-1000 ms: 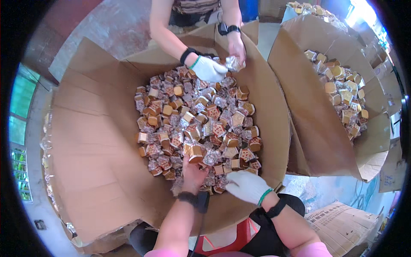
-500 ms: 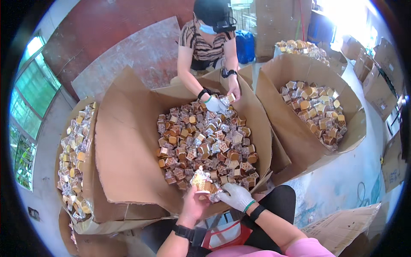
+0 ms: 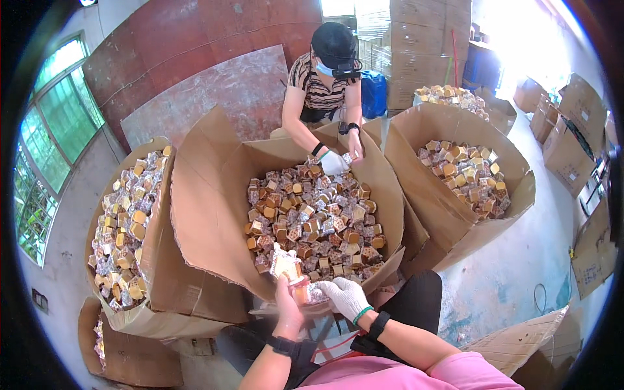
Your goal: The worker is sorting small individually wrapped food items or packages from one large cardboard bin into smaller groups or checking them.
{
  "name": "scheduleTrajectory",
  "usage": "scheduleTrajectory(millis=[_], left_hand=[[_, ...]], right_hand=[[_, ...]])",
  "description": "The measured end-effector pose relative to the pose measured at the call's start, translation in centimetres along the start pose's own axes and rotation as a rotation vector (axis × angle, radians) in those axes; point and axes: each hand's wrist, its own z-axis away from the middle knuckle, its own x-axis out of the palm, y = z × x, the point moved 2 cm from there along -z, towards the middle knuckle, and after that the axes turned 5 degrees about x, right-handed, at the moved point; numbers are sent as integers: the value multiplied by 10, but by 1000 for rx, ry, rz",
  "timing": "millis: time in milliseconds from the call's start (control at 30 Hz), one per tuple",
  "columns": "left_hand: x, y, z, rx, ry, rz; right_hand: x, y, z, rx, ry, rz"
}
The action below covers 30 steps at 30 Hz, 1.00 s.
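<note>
A: Nearest to you, along the bottom of the frame, is your pink top [image 3: 403, 374], with dark straps [image 3: 379, 325] on both your wrists

B: And your hands are just above, at the lower middle. Your bare left hand [image 3: 289, 307] is curled round a wrapped, house-shaped piece [image 3: 285, 262], which shows white and gold above your thumb

A: Your right hand [image 3: 346, 298], in a white glove with a green edge, pinches the wrapper of a second piece [image 3: 308, 294]. You have that one between your two hands, right beside the first; its outline is too blurred to tell more

B: Both are at the near edge of the middle carton [image 3: 211, 188], in front of its heap of wrapped pieces [image 3: 318, 214], brown, cream and silvery, around the centre of the frame

A: On your left stands the left carton [image 3: 162, 234], heaped high; on your right, farther up, the right carton [image 3: 426, 188] has pieces inside too

B: Across from you, at the upper middle, a co-worker [image 3: 322, 91] in a striped top and dark cap holds a small wrapped piece [image 3: 350, 158] above the heap. Behind that person you see a blue object [image 3: 374, 94] and stacked cartons [image 3: 429, 52], with a reddish panel [image 3: 214, 39] at the upper left
</note>
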Motion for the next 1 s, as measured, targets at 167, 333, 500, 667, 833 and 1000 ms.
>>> scheduleTrajectory(millis=[167, 333, 500, 667, 833, 1000], left_hand=[[-11, -13, 1, 111, 92, 17], [-16, -15, -10, 67, 22, 24], [-19, -13, -7, -133, -43, 87], [-15, -13, -4, -200, -123, 203], [-23, -46, -14, -348, -66, 468], [-14, -46, 0, -478, -92, 455]], right_hand=[[3, -18, 20, 133, -110, -226], [-7, -23, 23, 362, -432, -259], [-3, -24, 26, 284, -456, -344], [4, -28, 29, 248, -462, -414], [2, -21, 25, 139, -375, -503], [-8, -27, 5, -1, -236, -609]])
